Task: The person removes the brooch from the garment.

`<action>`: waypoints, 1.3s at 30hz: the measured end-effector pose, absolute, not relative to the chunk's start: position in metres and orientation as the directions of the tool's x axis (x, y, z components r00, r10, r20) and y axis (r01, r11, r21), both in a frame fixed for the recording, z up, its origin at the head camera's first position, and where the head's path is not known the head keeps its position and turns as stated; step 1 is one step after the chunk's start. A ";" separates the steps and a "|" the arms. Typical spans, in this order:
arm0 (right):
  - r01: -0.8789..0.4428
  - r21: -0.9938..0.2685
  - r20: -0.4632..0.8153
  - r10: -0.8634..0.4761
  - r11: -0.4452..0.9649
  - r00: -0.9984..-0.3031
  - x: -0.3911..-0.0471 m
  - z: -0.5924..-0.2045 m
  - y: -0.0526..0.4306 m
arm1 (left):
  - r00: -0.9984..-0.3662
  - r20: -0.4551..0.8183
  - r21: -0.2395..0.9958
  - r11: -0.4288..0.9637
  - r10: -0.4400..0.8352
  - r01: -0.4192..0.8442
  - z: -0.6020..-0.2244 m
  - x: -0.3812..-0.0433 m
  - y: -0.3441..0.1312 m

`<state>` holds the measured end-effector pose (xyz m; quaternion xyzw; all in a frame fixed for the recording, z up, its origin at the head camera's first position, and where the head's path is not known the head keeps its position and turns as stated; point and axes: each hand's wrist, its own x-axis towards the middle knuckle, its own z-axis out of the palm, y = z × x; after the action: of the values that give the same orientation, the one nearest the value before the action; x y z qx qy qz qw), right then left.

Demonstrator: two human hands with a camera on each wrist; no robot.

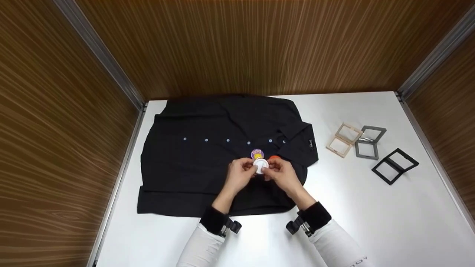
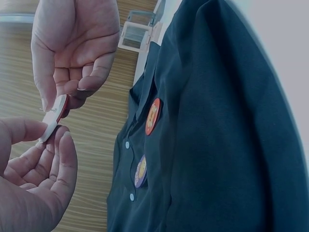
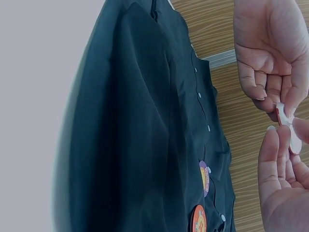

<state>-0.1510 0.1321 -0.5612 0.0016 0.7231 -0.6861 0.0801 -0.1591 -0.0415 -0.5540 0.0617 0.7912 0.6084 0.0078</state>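
A round pin badge [image 1: 261,165] with a white back and a red edge is pinched between both hands, above the black shirt [image 1: 200,167]. Its back faces up, and a thin pin sticks out from it in the left wrist view. My left hand [image 1: 237,176] grips the badge's left side between thumb and fingers. On the opposite side, my right hand [image 1: 285,177] pinches the rim likewise. Just beyond the hands, a purple and yellow badge [image 1: 256,154] and an orange-red badge [image 2: 153,116] are on the shirt front, near its buttons and collar [image 1: 302,144].
To the right on the white table [image 1: 352,200] lie three opened flat cases: beige [image 1: 344,140], grey [image 1: 371,138] and black [image 1: 395,165]. Wood-grain panels [image 1: 237,48] wall in the back and both sides.
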 end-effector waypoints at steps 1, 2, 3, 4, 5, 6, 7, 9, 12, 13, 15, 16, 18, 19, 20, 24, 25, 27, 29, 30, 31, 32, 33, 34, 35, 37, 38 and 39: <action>0.117 -0.992 -0.122 -0.104 0.056 -0.987 -0.151 -0.561 0.132 | -0.992 0.071 0.961 0.260 0.106 0.096 -0.555 -0.159 -0.042; 0.123 -0.991 -0.128 -0.100 0.052 -0.987 -0.151 -0.562 0.132 | -0.992 0.076 0.957 0.270 0.104 0.102 -0.555 -0.159 -0.042; 0.130 -0.990 -0.134 -0.097 0.046 -0.986 -0.152 -0.562 0.132 | -0.991 0.080 0.955 0.278 0.104 0.107 -0.555 -0.159 -0.042; 0.137 -0.990 -0.140 -0.095 0.039 -0.986 -0.152 -0.563 0.132 | -0.991 0.083 0.952 0.284 0.104 0.110 -0.555 -0.159 -0.042; 0.142 -0.989 -0.144 -0.094 0.030 -0.985 -0.152 -0.563 0.132 | -0.991 0.084 0.951 0.288 0.105 0.111 -0.555 -0.159 -0.042; 0.147 -0.989 -0.149 -0.094 0.022 -0.984 -0.152 -0.564 0.132 | -0.991 0.080 0.951 0.290 0.105 0.108 -0.554 -0.159 -0.042; 0.152 -0.988 -0.153 -0.093 0.012 -0.984 -0.153 -0.564 0.133 | -0.991 0.080 0.951 0.288 0.107 0.108 -0.554 -0.159 -0.043; 0.158 -0.987 -0.156 -0.097 -0.015 -0.983 -0.153 -0.565 0.133 | -0.991 0.078 0.952 0.286 0.110 0.106 -0.554 -0.158 -0.043; 0.165 -0.985 -0.160 -0.108 -0.049 -0.981 -0.153 -0.566 0.134 | -0.990 0.083 0.950 0.292 0.114 0.113 -0.554 -0.158 -0.043; 0.170 -0.984 -0.163 -0.109 -0.060 -0.981 -0.153 -0.566 0.134 | -0.990 0.085 0.949 0.295 0.115 0.116 -0.554 -0.158 -0.042; 0.177 -0.982 -0.169 -0.113 -0.069 -0.979 -0.153 -0.567 0.134 | -0.989 0.089 0.946 0.301 0.116 0.120 -0.554 -0.158 -0.042; 0.180 -0.981 -0.171 -0.115 -0.069 -0.979 -0.154 -0.567 0.134 | -0.989 0.091 0.944 0.306 0.116 0.123 -0.554 -0.158 -0.042; 0.183 -0.981 -0.174 -0.115 -0.067 -0.978 -0.154 -0.567 0.134 | -0.989 0.095 0.943 0.308 0.115 0.127 -0.555 -0.158 -0.042; 0.185 -0.981 -0.177 -0.114 -0.066 -0.978 -0.154 -0.567 0.134 | -0.988 0.099 0.942 0.309 0.115 0.130 -0.555 -0.158 -0.042; 0.187 -0.980 -0.179 -0.115 -0.062 -0.977 -0.155 -0.567 0.134 | -0.988 0.103 0.940 0.313 0.115 0.134 -0.555 -0.158 -0.042; 0.196 -0.979 -0.189 -0.115 -0.058 -0.975 -0.155 -0.567 0.134 | -0.986 0.119 0.935 0.321 0.116 0.151 -0.555 -0.157 -0.042; 0.199 -0.978 -0.191 -0.116 -0.058 -0.975 -0.155 -0.567 0.134 | -0.985 0.124 0.934 0.323 0.117 0.155 -0.555 -0.157 -0.042; 0.201 -0.978 -0.193 -0.120 -0.060 -0.974 -0.156 -0.567 0.135 | -0.985 0.128 0.932 0.324 0.117 0.160 -0.555 -0.157 -0.042; 0.204 -0.977 -0.195 -0.122 -0.068 -0.973 -0.156 -0.567 0.135 | -0.984 0.133 0.930 0.327 0.119 0.165 -0.555 -0.157 -0.042; 0.206 -0.976 -0.196 -0.123 -0.072 -0.973 -0.156 -0.567 0.135 | -0.984 0.133 0.930 0.329 0.119 0.165 -0.555 -0.157 -0.042; 0.207 -0.975 -0.197 -0.124 -0.076 -0.972 -0.156 -0.567 0.135 | -0.984 0.132 0.930 0.330 0.120 0.165 -0.555 -0.157 -0.042; 0.208 -0.975 -0.198 -0.124 -0.080 -0.972 -0.156 -0.567 0.135 | -0.984 0.130 0.930 0.331 0.120 0.163 -0.555 -0.157 -0.041; 0.209 -0.974 -0.198 -0.125 -0.086 -0.972 -0.156 -0.567 0.135 | -0.984 0.128 0.929 0.332 0.121 0.162 -0.555 -0.157 -0.041; 0.210 -0.974 -0.198 -0.126 -0.088 -0.972 -0.156 -0.567 0.135 | -0.985 0.127 0.929 0.334 0.121 0.160 -0.555 -0.157 -0.041; 0.211 -0.973 -0.198 -0.127 -0.091 -0.972 -0.156 -0.567 0.135 | -0.985 0.124 0.928 0.336 0.120 0.158 -0.555 -0.157 -0.041; 0.213 -0.973 -0.200 -0.132 -0.093 -0.971 -0.156 -0.567 0.135 | -0.985 0.122 0.928 0.338 0.121 0.157 -0.555 -0.157 -0.041; 0.215 -0.972 -0.202 -0.134 -0.095 -0.970 -0.156 -0.567 0.135 | -0.985 0.123 0.926 0.341 0.122 0.158 -0.555 -0.157 -0.041; 0.217 -0.972 -0.203 -0.136 -0.095 -0.970 -0.156 -0.567 0.135 | -0.985 0.124 0.925 0.345 0.123 0.160 -0.555 -0.157 -0.041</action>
<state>-0.1556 0.1355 -0.5669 0.0305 0.6619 -0.7393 0.1195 -0.1567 -0.0411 -0.5549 0.0861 0.8198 0.5658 -0.0163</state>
